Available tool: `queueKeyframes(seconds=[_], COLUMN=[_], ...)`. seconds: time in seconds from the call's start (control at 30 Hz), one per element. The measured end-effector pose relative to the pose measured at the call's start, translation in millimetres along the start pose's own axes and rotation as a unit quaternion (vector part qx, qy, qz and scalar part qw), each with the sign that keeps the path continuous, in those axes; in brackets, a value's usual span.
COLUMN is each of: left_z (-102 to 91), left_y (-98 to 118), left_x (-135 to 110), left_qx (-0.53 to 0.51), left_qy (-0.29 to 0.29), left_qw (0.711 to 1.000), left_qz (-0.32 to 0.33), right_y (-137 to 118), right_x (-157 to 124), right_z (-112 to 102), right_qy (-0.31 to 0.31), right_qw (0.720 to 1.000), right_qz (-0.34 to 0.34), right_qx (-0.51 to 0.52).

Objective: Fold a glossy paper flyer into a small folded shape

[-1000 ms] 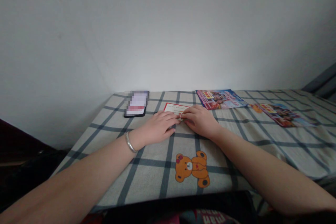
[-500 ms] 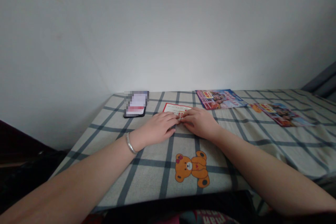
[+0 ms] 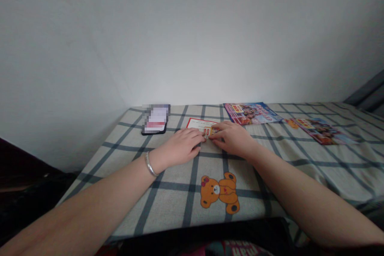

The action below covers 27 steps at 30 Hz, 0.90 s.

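Note:
A small red-edged paper leaflet (image 3: 199,123) with white and yellow printed areas lies flat on the tablecloth, partly covered by both hands. My left hand (image 3: 183,144), with a silver bangle at its wrist, rests palm down over the leaflet's left and lower part, fingers stretched out. On the right side, my right hand (image 3: 232,139) touches the leaflet with extended fingertips, its fingers slightly apart. A narrow gap between the two hands shows red printed figures. The leaflet's lower edge is mostly hidden.
A phone (image 3: 156,119) with a blurred screen lies at the back left. Two colourful flyers, one at the back (image 3: 252,113) and one further right (image 3: 325,131), rest on the checked tablecloth (image 3: 174,200). A wall (image 3: 192,48) rises behind the table.
My right hand has slid slightly to the right, widening the gap between the hands and showing more of the leaflet's yellow print. My left hand has hardly moved.

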<state>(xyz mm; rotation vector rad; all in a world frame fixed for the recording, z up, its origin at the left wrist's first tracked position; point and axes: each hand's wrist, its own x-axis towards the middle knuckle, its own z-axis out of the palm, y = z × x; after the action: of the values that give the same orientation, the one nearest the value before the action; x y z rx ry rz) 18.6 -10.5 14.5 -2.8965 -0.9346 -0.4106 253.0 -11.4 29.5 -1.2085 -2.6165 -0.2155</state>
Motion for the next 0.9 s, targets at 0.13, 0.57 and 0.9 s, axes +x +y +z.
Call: queueKeyframes(seconds=[0.13,0.57,0.9], left_z=[-0.2,4.5,5.6], left_y=[0,-3,-1], left_x=[0,-2,-1], left_qx=[0.002,0.006,0.018], left_qy=[-0.002,0.009,0.015], left_qw=[1.0,1.0,1.0], left_qz=[0.003,0.006,0.006], right_y=[7,17,9], right_x=[0,-1,0], right_z=[0,-2,-8], right_qy=[-0.004,-0.028,-0.027], right_qw=[0.999,0.991,0.983], right_qz=[0.028,0.113,0.152], right_qx=[-0.025,-0.067,-0.099])
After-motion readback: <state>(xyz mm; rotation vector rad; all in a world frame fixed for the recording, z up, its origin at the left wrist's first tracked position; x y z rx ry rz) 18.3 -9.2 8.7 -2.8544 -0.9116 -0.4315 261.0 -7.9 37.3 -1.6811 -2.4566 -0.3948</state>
